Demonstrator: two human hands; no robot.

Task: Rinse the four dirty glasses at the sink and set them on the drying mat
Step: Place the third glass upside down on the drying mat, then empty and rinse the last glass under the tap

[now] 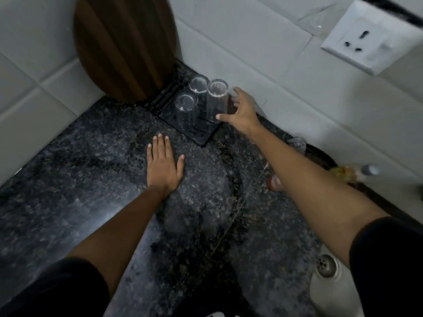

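- The right hand [240,110] is around the third glass [217,100], thumb on its near side low down and fingers curled behind it; this glass stands upside down on the drying mat [201,133], at the mat's right edge near the tiled wall [274,65].
- The left hand [163,165] lies flat on the dark stone worktop [91,179], fingers straight and together, holding nothing; it is well apart from the mat.
- To do this step well, I think the glass should sit fully on the mat before the fingers let go — not over the edge; the hand should then leave sideways and gently, so it does not knock the neighbours, which stand just beside.
- Count: three glasses are on the mat — the held one, a near glass [184,104] and a far glass [198,84]; the fourth I cannot see here.
- One mat; one round wooden board [123,46] leaning in the corner; one wall socket [366,40]; a sink drain [326,264] at the lower right.
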